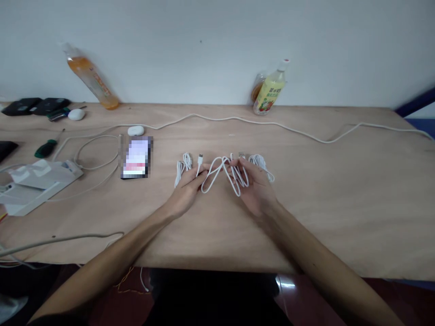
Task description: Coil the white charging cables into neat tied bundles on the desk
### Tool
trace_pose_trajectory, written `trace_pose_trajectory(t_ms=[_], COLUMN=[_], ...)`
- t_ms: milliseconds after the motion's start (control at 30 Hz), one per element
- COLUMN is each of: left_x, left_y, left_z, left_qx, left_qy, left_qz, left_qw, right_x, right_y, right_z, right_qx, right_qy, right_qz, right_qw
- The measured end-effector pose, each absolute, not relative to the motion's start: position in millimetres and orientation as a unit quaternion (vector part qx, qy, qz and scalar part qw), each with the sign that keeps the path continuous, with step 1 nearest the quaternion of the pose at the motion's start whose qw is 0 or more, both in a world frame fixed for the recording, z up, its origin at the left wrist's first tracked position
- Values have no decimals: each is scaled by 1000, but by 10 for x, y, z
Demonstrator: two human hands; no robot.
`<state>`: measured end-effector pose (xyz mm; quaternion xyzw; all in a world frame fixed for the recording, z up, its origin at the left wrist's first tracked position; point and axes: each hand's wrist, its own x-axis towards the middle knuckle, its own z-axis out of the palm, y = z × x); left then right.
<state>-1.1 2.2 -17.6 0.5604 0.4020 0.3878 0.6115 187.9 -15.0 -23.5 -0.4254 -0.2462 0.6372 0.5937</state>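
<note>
A thin white USB cable [217,174] lies in loose loops on the wooden table [340,203], in the middle. My left hand [185,192] pinches the cable near its plug end [200,160], fingers closed on the cord. My right hand [254,188] has its fingers curled through several of the cable's loops. A small bundled white cable [183,165] lies just left of my left hand, and another coil [261,164] lies just beyond my right hand.
A phone [136,157] lies left of the hands, with a white earbud case [135,131] behind it. Two bottles [91,77] [268,90] lean at the wall. A long white cord [306,133] crosses the table. White packaging [37,179] and a green screwdriver [45,148] lie far left.
</note>
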Motion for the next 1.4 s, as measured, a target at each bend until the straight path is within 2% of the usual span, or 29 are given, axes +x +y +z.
trace_pose_trajectory(t_ms=[133, 367, 800, 1167, 1400], left_x=[16, 58, 69, 63, 59], left_y=[11, -4, -13, -25, -5], left_z=[-187, -175, -183, -31, -61], left_qx=[502, 430, 393, 293, 312], left_qy=[423, 372, 344, 402, 396], left_qz=[406, 471, 448, 477, 497], left_qw=[636, 675, 725, 725, 707], right_x=[1896, 1902, 1838, 1883, 1885], right_y=[-139, -133, -178, -146, -135], right_z=[-245, -262, -158, -253, -283], right_qx=[-411, -403, -410, -417, -423], right_qy=[-234, -254, -341, -318, -309], right_qz=[646, 648, 619, 610, 612], right_qw=[599, 595, 577, 594, 593])
